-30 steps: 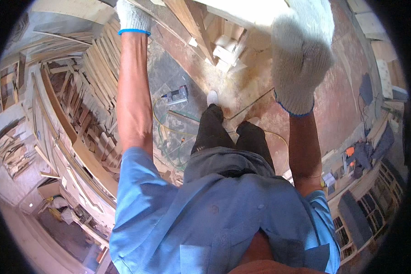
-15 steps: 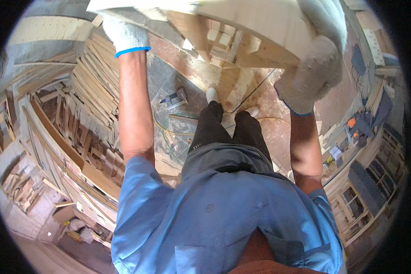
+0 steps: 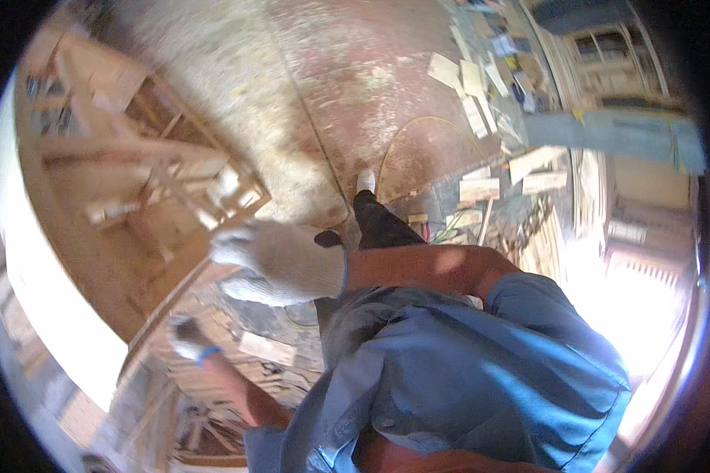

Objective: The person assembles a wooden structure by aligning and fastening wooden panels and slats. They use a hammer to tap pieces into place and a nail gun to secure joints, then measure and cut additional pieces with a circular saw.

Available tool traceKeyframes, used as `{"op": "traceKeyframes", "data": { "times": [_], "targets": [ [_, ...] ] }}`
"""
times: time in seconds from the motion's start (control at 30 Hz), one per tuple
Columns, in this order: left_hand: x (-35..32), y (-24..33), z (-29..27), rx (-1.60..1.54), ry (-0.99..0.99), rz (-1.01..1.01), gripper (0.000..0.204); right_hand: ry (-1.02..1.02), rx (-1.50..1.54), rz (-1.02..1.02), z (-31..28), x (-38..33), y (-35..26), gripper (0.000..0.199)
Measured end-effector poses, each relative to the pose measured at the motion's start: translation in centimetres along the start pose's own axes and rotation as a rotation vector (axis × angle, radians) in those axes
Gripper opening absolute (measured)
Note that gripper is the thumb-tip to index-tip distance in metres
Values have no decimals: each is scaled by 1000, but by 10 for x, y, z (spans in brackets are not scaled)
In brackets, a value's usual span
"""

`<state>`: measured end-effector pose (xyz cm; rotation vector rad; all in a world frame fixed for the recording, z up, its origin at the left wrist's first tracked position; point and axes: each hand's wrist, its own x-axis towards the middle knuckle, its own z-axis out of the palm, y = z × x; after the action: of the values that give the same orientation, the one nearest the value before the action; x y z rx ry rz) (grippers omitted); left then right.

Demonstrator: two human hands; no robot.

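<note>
From the head view, the person stands over a dusty workshop floor (image 3: 355, 87) and carries a large wooden frame (image 3: 134, 197), a panel with a pale curved edge and cross-braced slats inside, which fills the left of the picture and stands tilted beside the body. The right hand (image 3: 280, 264), in a white knit glove, reaches across the body and is closed against the near edge of the frame. The left hand (image 3: 185, 337), also gloved, grips the frame's lower edge nearer the left; how tightly its fingers wrap cannot be told through the blur. The frame looks stiff, bulky and fairly heavy, with thin inner slats that could snap, so the solid outer rail seems the safest hold. Wood offcuts (image 3: 481, 185) litter the floor to the far right.
</note>
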<state>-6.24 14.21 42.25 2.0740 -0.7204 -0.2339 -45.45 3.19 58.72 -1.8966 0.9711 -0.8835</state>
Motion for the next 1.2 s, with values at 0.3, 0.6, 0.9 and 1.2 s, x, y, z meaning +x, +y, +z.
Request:
{"op": "traceKeyframes", "data": {
  "times": [0.3,0.6,0.9,1.2],
  "targets": [
    [-302,3,230,118,-1471,-253,32,-440,62,317,66,-125,50,37],
    [-372,148,426,92,-1673,-190,29,-390,397,-44,-108,-106,68,37],
    [-440,149,443,780,-1786,732,41,-8,65,808,-195,-201,225,39],
    [-481,228,465,545,-2221,658,36,223,-167,1497,-207,-471,392,37]
  ]
}}
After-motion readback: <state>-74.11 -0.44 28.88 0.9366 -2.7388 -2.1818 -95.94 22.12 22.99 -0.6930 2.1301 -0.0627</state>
